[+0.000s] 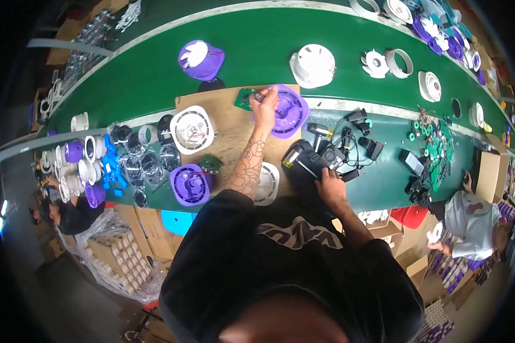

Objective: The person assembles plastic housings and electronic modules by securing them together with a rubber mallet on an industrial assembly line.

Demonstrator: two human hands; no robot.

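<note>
My left hand (267, 107) reaches forward over the cardboard sheet, its fingers closed around something dark that I cannot make out. It is at the left rim of a purple round-cornered housing (292, 114), with a green circuit board (244, 99) just to its left. My right hand (331, 187) lies lower on the bench, fingers extended against a black tool (310, 162) among black adapters (333, 154). A white housing (192, 130) with wires inside, another purple housing (190, 186), a second circuit board (210, 164) and a white ring-shaped housing (267, 184) surround my left forearm.
Along the green conveyor (252, 51) stand a purple housing with white fan (200, 60) and a white housing (313, 66). Black-wrapped coils (150, 166), blue parts (113, 166) and white spools (68, 166) crowd the left; circuit boards (440, 151) pile at right. Co-workers sit at both sides.
</note>
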